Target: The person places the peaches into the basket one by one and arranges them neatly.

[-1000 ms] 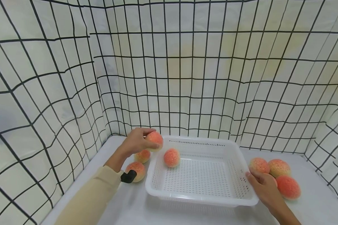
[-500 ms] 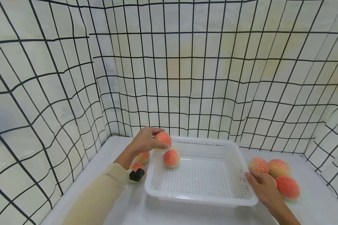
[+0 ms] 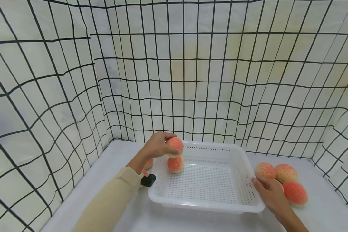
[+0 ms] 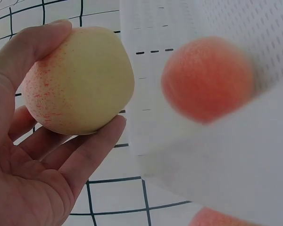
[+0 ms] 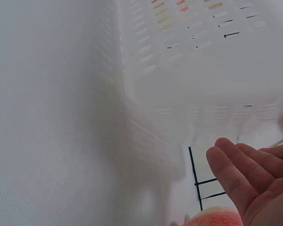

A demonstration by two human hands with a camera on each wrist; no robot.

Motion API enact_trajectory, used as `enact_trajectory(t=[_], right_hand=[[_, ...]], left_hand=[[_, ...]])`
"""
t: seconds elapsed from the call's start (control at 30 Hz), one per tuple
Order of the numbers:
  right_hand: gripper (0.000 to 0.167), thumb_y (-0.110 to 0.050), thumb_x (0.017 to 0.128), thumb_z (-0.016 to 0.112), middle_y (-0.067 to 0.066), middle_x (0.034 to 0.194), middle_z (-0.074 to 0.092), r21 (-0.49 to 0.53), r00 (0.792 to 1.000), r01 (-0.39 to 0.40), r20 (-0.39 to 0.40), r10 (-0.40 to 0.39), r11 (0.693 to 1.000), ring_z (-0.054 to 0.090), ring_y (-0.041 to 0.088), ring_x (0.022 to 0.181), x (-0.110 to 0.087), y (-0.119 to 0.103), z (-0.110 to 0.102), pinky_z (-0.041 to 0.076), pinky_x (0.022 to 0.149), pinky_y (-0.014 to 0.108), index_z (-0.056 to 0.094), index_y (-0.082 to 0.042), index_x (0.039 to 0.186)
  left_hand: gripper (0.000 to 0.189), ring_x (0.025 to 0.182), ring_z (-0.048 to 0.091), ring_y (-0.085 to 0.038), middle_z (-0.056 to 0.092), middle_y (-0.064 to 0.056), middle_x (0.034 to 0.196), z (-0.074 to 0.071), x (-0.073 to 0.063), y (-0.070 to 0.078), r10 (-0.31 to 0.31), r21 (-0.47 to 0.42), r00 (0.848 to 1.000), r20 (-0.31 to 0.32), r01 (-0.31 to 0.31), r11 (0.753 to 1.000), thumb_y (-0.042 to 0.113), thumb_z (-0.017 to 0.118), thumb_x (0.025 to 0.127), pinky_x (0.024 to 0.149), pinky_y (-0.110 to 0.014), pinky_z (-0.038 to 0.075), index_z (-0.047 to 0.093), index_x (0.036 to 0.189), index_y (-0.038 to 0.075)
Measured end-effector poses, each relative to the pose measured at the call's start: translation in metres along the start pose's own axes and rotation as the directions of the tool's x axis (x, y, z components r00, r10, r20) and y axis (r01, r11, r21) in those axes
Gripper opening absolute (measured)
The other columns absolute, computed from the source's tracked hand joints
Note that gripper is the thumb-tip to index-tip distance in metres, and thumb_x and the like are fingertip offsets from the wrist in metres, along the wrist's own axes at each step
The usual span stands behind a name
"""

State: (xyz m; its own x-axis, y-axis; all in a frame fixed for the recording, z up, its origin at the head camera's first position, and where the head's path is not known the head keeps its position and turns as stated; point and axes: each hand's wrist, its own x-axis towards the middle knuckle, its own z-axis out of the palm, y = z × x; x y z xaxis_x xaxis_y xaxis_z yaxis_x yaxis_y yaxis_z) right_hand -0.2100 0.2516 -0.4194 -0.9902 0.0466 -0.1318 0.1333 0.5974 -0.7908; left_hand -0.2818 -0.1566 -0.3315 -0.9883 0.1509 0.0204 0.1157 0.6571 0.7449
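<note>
coral peach [image 3: 175, 145] in left grip [image 3: 158, 147] near basket rim [image 3: 151, 193]; room rightward

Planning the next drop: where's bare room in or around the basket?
Free: the basket floor, from the peach lying inside to the right wall; the table strip before the front rim, between left sleeve and right hand. Crowded: the left rim, with left hand, held peach and peaches outside; the right rim, with right hand and clustered peaches.
</note>
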Motion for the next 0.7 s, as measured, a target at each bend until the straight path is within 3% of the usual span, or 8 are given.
enact_trajectory(t=[0.27,0.43,0.7], right_hand=[[0.063,-0.033,0.110,0.052,0.029,0.142,0.060,0.004,1.000,0.003,0.002,-0.003,1.000,0.072,0.016,0.076,0.000,0.000,0.000,0.061,0.064,0.030,0.030,0.002,0.157],[0.063,-0.032,0.109,0.052,0.030,0.137,0.064,0.001,1.000,0.006,0.003,-0.006,1.000,0.071,0.016,0.075,-0.001,-0.001,0.000,0.061,0.064,0.030,0.030,0.004,0.157],[0.064,-0.032,0.109,0.052,0.030,0.134,0.066,0.014,1.000,-0.017,0.001,0.017,1.000,0.073,0.018,0.074,0.001,-0.001,0.001,0.063,0.067,0.032,0.029,0.003,0.157]], left_hand=[[0.074,0.121,0.065,-0.023,0.068,-0.006,0.139,0.012,0.004,0.006,-0.024,-0.017,0.999,-0.029,0.023,1.000,0.026,0.092,0.075,0.108,-0.045,0.052,0.063,0.142,0.014],[0.066,0.118,0.064,-0.024,0.070,-0.005,0.131,0.020,0.007,0.009,-0.003,0.000,1.000,-0.027,0.003,1.000,0.025,0.093,0.075,0.103,-0.044,0.055,0.066,0.134,0.012],[0.073,0.119,0.065,-0.025,0.068,-0.009,0.136,0.026,0.012,0.011,0.031,0.025,0.999,0.004,-0.032,0.999,0.024,0.093,0.075,0.098,-0.040,0.058,0.063,0.139,0.007]])
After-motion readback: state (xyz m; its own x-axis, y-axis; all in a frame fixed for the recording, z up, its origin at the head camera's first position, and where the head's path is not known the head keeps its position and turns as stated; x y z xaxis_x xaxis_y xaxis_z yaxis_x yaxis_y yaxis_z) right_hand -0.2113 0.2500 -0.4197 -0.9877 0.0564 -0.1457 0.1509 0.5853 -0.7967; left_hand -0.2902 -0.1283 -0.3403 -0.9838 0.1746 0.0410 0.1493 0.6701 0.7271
